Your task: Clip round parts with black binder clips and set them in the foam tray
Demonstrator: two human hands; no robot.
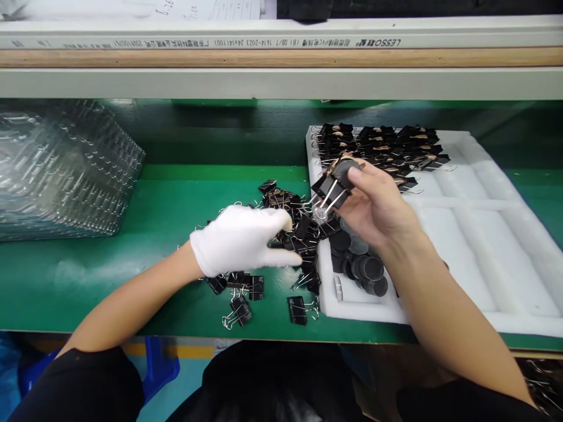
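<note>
My right hand is bare and raised over the near left part of a white foam tray. Its fingers grip a black binder clip with silver wire handles, and a dark round disc sits against it under the thumb. To the left, my left hand wears a white glove, its thumb and fingers apart with nothing visible between them. It hovers at a pile of black binder clips. More dark discs lie heaped in the tray's near left compartment, partly behind my right forearm.
Rows of binder clips clamped on brownish pieces fill the tray's far left part. Stacked clear plastic trays stand at the left of the green table. A shelf edge crosses above the work area. Loose clips lie near the front edge.
</note>
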